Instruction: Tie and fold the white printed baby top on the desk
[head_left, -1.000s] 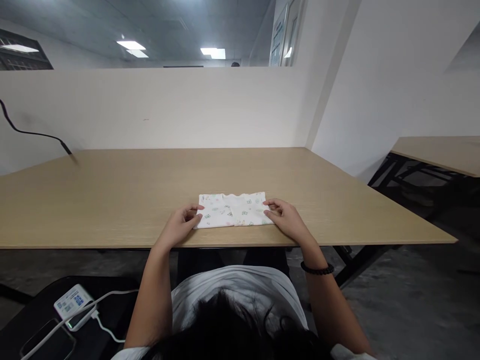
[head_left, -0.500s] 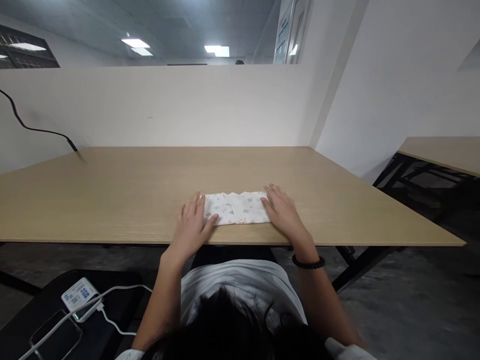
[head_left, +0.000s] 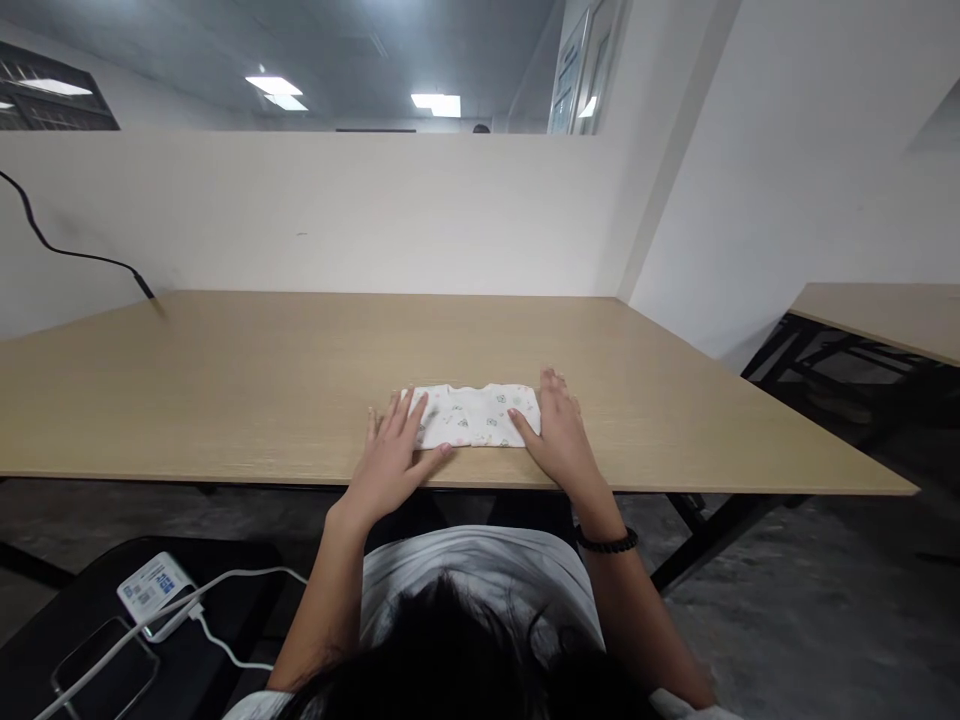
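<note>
A white folded cloth garment (head_left: 474, 415) with small printed figures lies flat near the front edge of the table, forming a wide, low rectangle with a shallow dip in its far edge. My left hand (head_left: 391, 450) rests over its left end, fingers stretched out and pointing away from me. At the right end, my right hand (head_left: 561, 435) lies with its thumb on the cloth and its fingers extended along the side. Neither hand grips the fabric. Parts of both ends are hidden under the hands.
The wooden table (head_left: 262, 380) runs up to a low white wall (head_left: 375, 210). A black cable (head_left: 90, 262) hangs at the far left. Below left, a white device (head_left: 156, 592) with cords sits on a black seat (head_left: 225, 570). Another table (head_left: 885, 312) stands at right.
My left hand has shifted right, further onto the cloth. The right hand has moved slightly left, its thumb now further over the fabric. The cloth stays almost in place.
</note>
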